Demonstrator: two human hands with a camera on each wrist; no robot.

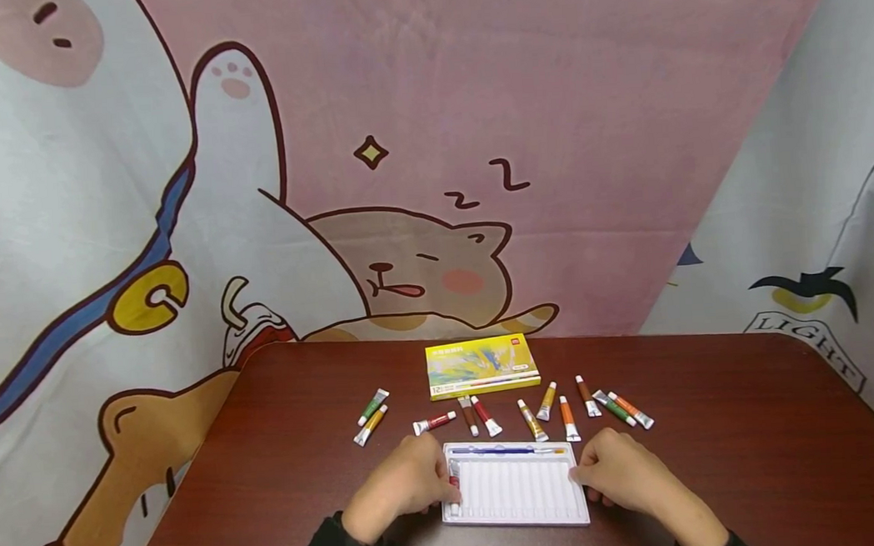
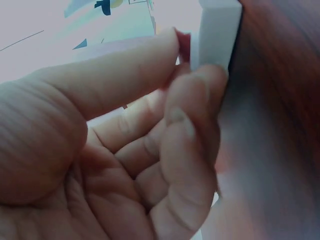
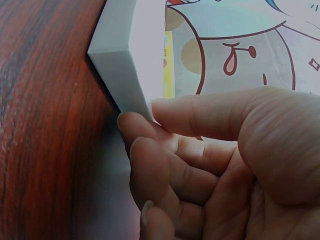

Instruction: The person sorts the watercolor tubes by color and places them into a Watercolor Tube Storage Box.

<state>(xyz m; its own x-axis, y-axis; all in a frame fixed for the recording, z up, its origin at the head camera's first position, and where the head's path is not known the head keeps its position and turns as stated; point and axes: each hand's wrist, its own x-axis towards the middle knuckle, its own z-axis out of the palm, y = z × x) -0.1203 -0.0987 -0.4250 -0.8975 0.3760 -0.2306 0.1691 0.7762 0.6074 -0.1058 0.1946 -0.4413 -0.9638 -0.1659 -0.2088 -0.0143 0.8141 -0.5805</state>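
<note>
The fingers of our left hand [image 1: 412,479] pinch the left edge of the white plastic paint tray [image 1: 516,522], with the thumb above and the fingertips against its outer wall; those of our right hand [image 1: 624,472] grip the opposite edge likewise. The tray lies between the two, its longer side running from hand to hand. In its leftmost slot, just beside the left thumb and partly covered by it, sits a red paint tube [image 1: 453,472], its long axis pointing away from us; the left hand is clearly the nearer. Whether that thumb presses the tube, we cannot tell. The other ribbed slots extend rightward, and a blue paintbrush [image 1: 504,450] lies crosswise in the far compartment.

Past the tray, loose paint tubes [image 1: 569,419] lie scattered at various angles, with a green-and-yellow pair [image 1: 371,416] off to the left. Behind them rests a yellow paint box [image 1: 483,365]. All this lies on a reddish-brown wooden tabletop [image 1: 270,484], backed by a cartoon-printed cloth [image 1: 586,130] showing a sleeping animal on pink.
</note>
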